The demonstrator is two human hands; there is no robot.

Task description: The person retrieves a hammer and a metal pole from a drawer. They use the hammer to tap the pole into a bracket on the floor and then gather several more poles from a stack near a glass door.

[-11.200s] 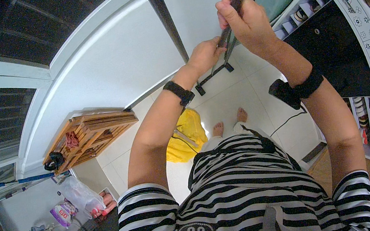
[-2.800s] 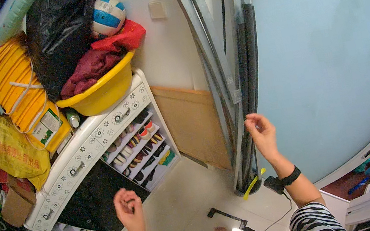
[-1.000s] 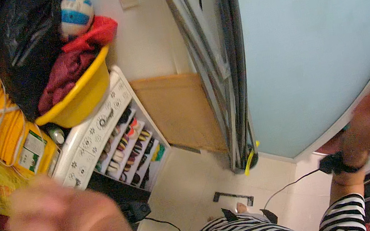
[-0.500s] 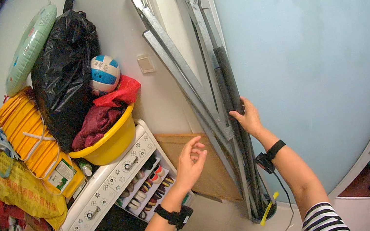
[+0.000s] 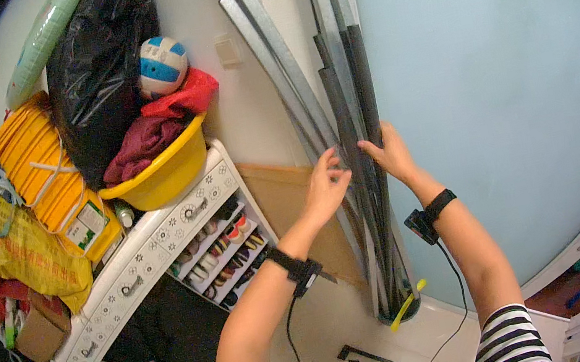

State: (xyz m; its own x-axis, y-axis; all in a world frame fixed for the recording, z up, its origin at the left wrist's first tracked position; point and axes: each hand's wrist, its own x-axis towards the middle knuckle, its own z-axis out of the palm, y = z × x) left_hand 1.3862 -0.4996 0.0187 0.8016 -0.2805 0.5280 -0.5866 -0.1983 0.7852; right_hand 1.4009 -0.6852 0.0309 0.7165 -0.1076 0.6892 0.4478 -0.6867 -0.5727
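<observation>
Long silvery metal bars (image 5: 279,66) and dark grey tubes (image 5: 342,121) lean together in a tall bundle, their lower ends gathered in a dark round holder (image 5: 394,315) on the floor. My right hand (image 5: 392,155) is closed round a dark grey tube at the bundle's right side, thumb toward me and fingers partly hidden behind it. At the bundle's left side is my left hand (image 5: 325,189), its fingers loosely bent and apart, slightly blurred. Nothing shows inside it; whether its fingertips touch the tubes I cannot tell. A yellow strip (image 5: 409,305) hangs at the holder.
On the left, a white cabinet (image 5: 160,239) with shoe shelves carries a yellow basin (image 5: 168,173), a ball (image 5: 162,67), a black bag (image 5: 103,82) and a ribbed yellow item (image 5: 42,159). Right of the bundle stands a frosted glass panel (image 5: 498,82). A black bracket (image 5: 371,356) lies below.
My left hand has moved up and right to the bundle's side. My right hand stays on the dark tubes. The tubes' upper ends stand differently, and the view has tilted down.
</observation>
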